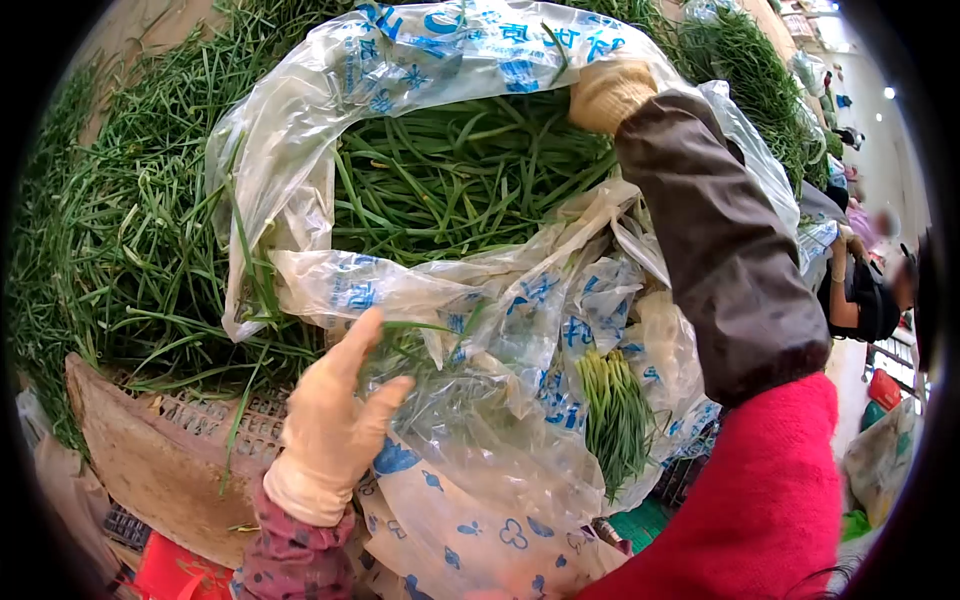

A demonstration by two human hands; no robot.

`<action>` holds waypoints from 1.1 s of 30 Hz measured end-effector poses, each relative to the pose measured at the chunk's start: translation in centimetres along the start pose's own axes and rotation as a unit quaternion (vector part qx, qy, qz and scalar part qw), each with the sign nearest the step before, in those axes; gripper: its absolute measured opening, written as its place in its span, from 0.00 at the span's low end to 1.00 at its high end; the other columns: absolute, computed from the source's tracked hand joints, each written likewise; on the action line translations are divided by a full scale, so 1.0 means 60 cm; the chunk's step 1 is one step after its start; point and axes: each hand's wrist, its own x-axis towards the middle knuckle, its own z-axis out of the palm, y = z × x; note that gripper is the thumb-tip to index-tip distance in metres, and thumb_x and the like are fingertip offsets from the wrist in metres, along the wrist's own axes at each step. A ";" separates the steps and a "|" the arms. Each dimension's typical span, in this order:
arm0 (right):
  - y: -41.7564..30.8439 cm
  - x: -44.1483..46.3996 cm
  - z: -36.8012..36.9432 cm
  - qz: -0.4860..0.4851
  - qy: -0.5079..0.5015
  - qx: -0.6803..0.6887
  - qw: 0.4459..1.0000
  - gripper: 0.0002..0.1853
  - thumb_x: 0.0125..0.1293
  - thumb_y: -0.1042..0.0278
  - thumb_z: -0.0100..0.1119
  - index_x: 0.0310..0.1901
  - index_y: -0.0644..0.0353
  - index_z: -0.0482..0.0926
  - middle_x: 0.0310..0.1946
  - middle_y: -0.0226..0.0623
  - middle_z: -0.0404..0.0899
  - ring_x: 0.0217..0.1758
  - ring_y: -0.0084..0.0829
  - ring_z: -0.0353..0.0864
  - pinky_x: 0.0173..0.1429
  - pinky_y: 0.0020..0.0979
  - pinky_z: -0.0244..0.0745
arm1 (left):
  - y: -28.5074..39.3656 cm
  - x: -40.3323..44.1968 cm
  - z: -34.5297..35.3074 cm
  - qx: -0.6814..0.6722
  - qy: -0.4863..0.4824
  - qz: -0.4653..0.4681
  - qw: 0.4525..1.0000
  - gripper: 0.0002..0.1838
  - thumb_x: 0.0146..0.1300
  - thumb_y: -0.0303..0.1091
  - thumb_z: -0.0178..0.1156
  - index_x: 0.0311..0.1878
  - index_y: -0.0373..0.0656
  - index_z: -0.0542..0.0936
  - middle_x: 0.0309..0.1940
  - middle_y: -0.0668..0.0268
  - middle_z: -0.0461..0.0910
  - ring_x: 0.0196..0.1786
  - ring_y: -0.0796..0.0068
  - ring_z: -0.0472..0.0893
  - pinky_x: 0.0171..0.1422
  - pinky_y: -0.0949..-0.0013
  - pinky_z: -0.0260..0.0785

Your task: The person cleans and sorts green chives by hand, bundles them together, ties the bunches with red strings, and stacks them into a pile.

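Observation:
A large clear plastic bag (285, 110) with blue print lies with its mouth spread wide. Long green garlic chives (450, 180) fill its inside. My right hand (608, 97), in a cream glove, is at the far right rim of the bag. Its fingers look curled, and what they grip, if anything, is hidden. Below the near rim is my left hand (335, 425), gloved too. Its thumb and index finger stand apart, the index tip close to the folded plastic, with nothing seen between them. A neat bunch of chives (615, 415) shows at the bag's near right side.
Loose chives (140, 220) are heaped at the left and behind the bag, and more (745, 75) lie at the far right. A curved brown board (160, 465) stands at the near left. Another person (862, 290) is at the right, beyond my sleeve.

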 end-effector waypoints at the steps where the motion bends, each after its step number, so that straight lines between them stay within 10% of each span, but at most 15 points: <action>1: -0.007 -0.013 -0.013 0.006 0.018 0.002 1.000 0.10 0.63 0.65 0.53 0.43 0.58 0.76 0.26 0.33 0.78 0.22 0.30 0.75 0.23 0.31 0.68 | 0.015 0.022 0.009 0.001 0.000 0.001 1.000 0.36 0.58 0.31 0.65 0.69 0.37 0.62 0.56 0.51 0.75 0.53 0.55 0.79 0.56 0.62 0.70; 3: -0.035 -0.046 -0.032 0.030 0.061 0.021 0.997 0.10 0.63 0.65 0.53 0.43 0.58 0.76 0.26 0.33 0.78 0.22 0.30 0.75 0.23 0.31 0.68 | 0.035 0.071 0.039 -0.495 -0.110 -0.163 0.846 0.42 0.61 0.33 0.66 0.73 0.36 0.54 0.58 0.50 0.74 0.57 0.58 0.77 0.59 0.64 0.70; 7: -0.149 -0.115 -0.035 0.146 0.105 0.092 0.979 0.14 0.59 0.69 0.56 0.46 0.63 0.70 0.28 0.41 0.81 0.28 0.38 0.83 0.28 0.37 0.75 | -0.013 0.174 0.174 -0.647 -0.122 -0.195 0.727 0.56 0.56 0.66 0.61 0.73 0.36 0.47 0.65 0.43 0.63 0.68 0.50 0.66 0.68 0.53 0.63; 10: -0.224 -0.138 0.004 0.202 0.125 0.087 0.968 0.14 0.62 0.67 0.53 0.47 0.64 0.71 0.29 0.39 0.81 0.29 0.36 0.84 0.31 0.38 0.76 | -0.023 0.255 0.235 -0.776 -0.149 -0.081 0.607 0.41 0.57 0.56 0.65 0.68 0.41 0.65 0.62 0.57 0.72 0.63 0.65 0.71 0.68 0.60 0.64; 16: -0.288 -0.167 0.021 0.181 0.127 0.145 0.964 0.36 0.52 0.70 0.57 0.62 0.78 0.60 0.49 0.55 0.73 0.41 0.42 0.77 0.40 0.37 0.74 | -0.044 0.301 0.249 -0.826 -0.053 -0.263 0.495 0.15 0.55 0.35 0.73 0.43 0.42 0.81 0.41 0.63 0.83 0.44 0.69 0.80 0.53 0.65 0.75; 20: -0.253 -0.223 -0.038 0.070 -0.007 0.315 0.946 0.38 0.52 0.63 0.64 0.64 0.68 0.63 0.60 0.65 0.66 0.61 0.55 0.71 0.63 0.44 0.69 | -0.073 0.307 0.265 -0.698 0.031 -0.288 0.655 0.13 0.59 0.38 0.68 0.43 0.44 0.79 0.38 0.65 0.81 0.40 0.66 0.80 0.47 0.64 0.77; 23: -0.179 -0.244 -0.027 0.170 0.242 0.395 0.870 0.19 0.59 0.70 0.63 0.53 0.64 0.76 0.48 0.50 0.80 0.49 0.43 0.81 0.53 0.36 0.78 | -0.030 0.297 0.245 -0.708 0.084 -0.292 0.637 0.14 0.57 0.32 0.69 0.46 0.41 0.80 0.40 0.63 0.82 0.39 0.65 0.82 0.45 0.59 0.79; 28: -0.148 -0.183 -0.012 0.244 -0.121 0.301 0.914 0.21 0.64 0.62 0.52 0.57 0.61 0.73 0.44 0.49 0.81 0.48 0.44 0.82 0.53 0.39 0.76 | -0.040 0.294 0.243 -0.742 0.031 -0.279 0.609 0.16 0.56 0.31 0.70 0.47 0.41 0.80 0.42 0.63 0.83 0.41 0.64 0.82 0.48 0.58 0.79; 33: -0.226 -0.176 0.014 0.235 0.013 0.287 0.928 0.14 0.60 0.70 0.52 0.47 0.64 0.72 0.34 0.49 0.81 0.40 0.48 0.82 0.44 0.42 0.77 | -0.057 0.272 0.236 -0.784 -0.037 -0.229 0.576 0.16 0.59 0.31 0.69 0.49 0.40 0.79 0.43 0.62 0.83 0.46 0.64 0.82 0.54 0.57 0.78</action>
